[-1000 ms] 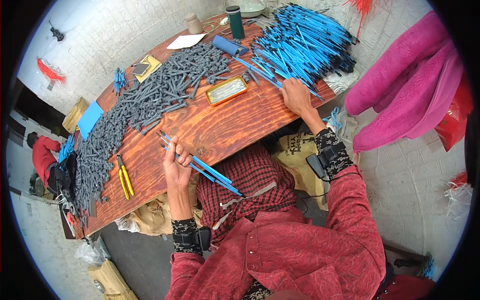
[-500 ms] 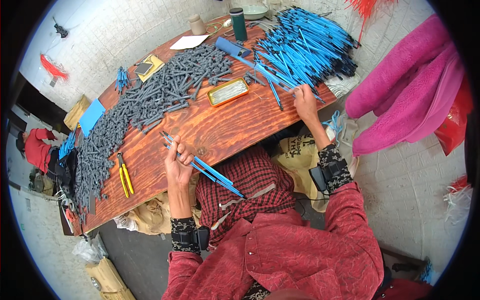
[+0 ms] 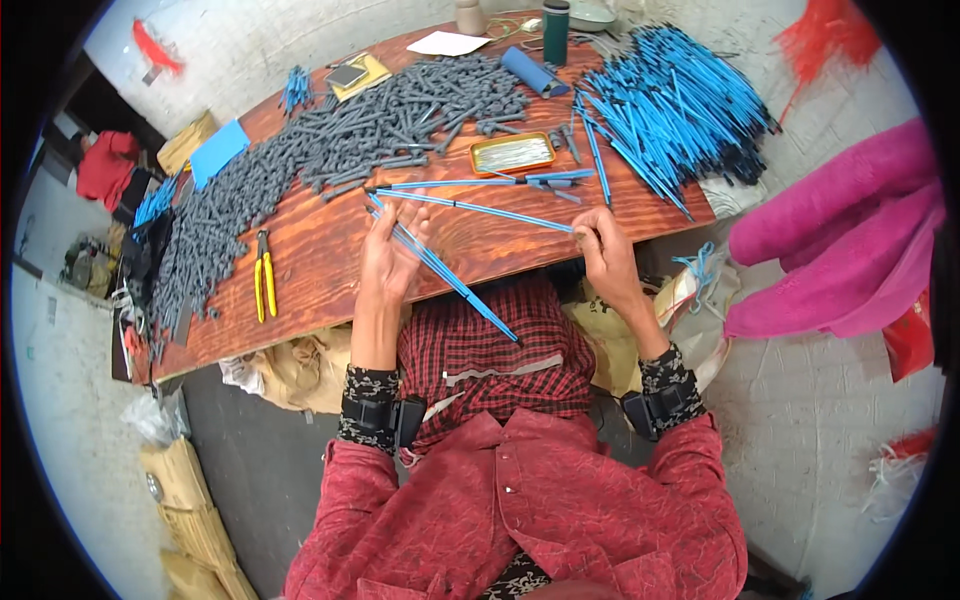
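My left hand point(image 3: 393, 255) is closed around a small bundle of thin blue rods point(image 3: 468, 293) with dark tips, which slants down toward my lap. Its thumb and index finger pinch the rods while the other fingers curl loosely. My right hand point(image 3: 606, 258) pinches the right end of another blue rod point(image 3: 500, 212). That rod reaches leftward, its dark tip just above my left fingertips. Beyond it, a further blue rod point(image 3: 450, 184) runs almost level over the table; whether it touches the wood I cannot tell.
Dark grey plastic pieces point(image 3: 350, 140) form a long heap across the wooden table point(image 3: 330, 250). Blue rods point(image 3: 680, 105) are piled at the far right. A yellow tin point(image 3: 512, 153) holds thin silvery pieces. Yellow-handled pliers point(image 3: 264, 280) lie left; a green flask point(image 3: 556, 35) stands at the back.
My right hand has come away from the blue pile toward my left hand, bringing a rod across. The left hand still grips its bundle. The whole view has shifted.
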`<state>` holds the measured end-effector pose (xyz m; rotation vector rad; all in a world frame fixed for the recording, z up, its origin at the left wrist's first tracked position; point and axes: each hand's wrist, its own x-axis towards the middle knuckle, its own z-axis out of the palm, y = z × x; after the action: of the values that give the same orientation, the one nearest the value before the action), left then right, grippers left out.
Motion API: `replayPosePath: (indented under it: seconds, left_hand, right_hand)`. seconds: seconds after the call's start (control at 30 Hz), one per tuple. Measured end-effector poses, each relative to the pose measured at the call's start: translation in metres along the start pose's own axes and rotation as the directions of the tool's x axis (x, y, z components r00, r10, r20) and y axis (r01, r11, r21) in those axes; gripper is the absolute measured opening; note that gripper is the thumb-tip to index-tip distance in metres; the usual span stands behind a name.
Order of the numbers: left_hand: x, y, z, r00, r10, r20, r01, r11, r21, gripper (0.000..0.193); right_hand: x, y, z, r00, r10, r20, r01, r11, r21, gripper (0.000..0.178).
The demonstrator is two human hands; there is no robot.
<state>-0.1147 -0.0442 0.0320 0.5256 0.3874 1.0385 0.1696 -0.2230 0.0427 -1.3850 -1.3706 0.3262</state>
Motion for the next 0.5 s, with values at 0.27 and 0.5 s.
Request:
replayPosePath:
  seconds: [0.27, 0.5]
  left_hand:
    - [-0.011, -0.008, 0.002, 0.993, 0.062, -0.098, -0.054, 0.994, 0.09, 0.042]
    - [-0.011, 0.001, -0.026, 0.988, 0.131, -0.079, -0.129, 0.991, 0.027, 0.031]
  right_hand:
    - [-0.025, 0.0, 0.026, 0.969, -0.21, 0.127, 0.239, 0.922, -0.304, 0.014]
    - [-0.01, -0.022, 0.028, 0.945, -0.311, 0.101, 0.327, 0.899, -0.291, 0.015]
